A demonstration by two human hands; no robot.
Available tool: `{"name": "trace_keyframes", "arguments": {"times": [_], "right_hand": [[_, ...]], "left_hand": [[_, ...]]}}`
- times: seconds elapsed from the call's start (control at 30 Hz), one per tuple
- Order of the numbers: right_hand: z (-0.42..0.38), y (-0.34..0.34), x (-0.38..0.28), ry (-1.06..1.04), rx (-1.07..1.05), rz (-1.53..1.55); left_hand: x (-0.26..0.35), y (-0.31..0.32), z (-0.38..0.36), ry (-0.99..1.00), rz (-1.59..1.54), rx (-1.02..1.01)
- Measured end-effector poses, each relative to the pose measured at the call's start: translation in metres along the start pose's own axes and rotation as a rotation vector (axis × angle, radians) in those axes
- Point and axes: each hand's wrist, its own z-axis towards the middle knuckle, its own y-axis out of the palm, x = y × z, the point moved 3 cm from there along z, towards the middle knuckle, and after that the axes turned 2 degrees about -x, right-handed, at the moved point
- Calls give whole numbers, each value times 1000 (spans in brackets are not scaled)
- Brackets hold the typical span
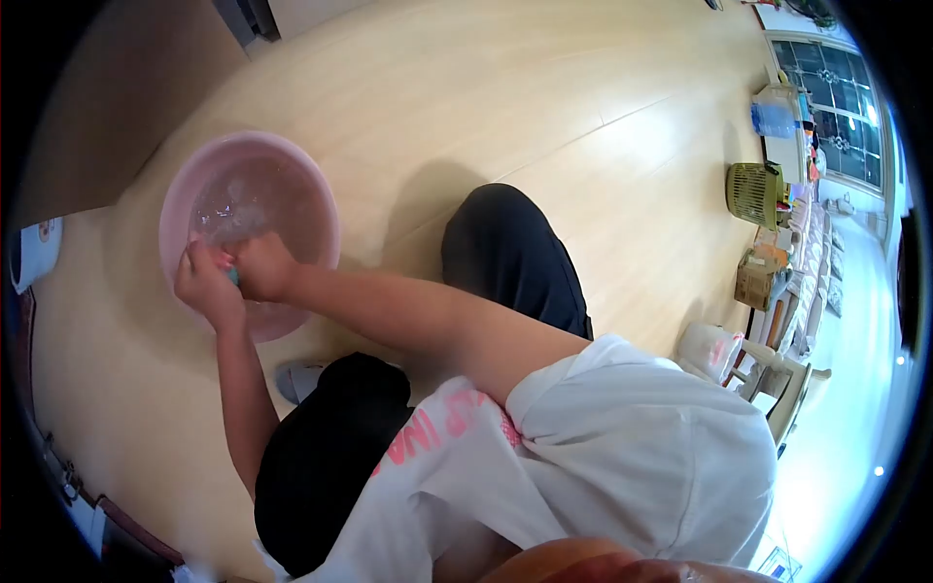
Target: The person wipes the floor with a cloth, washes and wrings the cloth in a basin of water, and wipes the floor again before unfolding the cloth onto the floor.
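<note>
A pink plastic basin [328, 194] stands on the floor with cloudy water [277, 189] and some suds in it. Both hands are together over its near side. My left hand [207, 282] is closed, its fingers bent against the other hand. My right hand [260, 264] is also closed, pressed up to the left one at the water. Between them shows a bit of a small teal thing [233, 276], with a reddish patch beside it. The fingers cover most of it, so its kind cannot be made out.
My bent knees in dark trousers [510, 253] are beside the basin on the pale floor [466, 107]. A brown panel [117, 107] rises at the left. Far right are a green basket [753, 193], a cardboard box [755, 279] and a white bag [709, 350].
</note>
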Motion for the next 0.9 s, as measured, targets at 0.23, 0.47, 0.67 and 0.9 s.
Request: {"name": "trace_keyframes", "arguments": {"times": [0.23,0.47,0.67,0.9], "right_hand": [[0,-3,-3,150,-394,360],[-8,-30,-17,622,-1119,1456],[-9,-62,-12,676,-943,1027],[-9,-54,-23,674,-788,781]], "left_hand": [[-45,-36,30,-167,-353,-461],[43,16,18,-177,-1008,-1067],[-2,28,18,-416,-704,-683],[9,15,16,-318,-417,-554]]}}
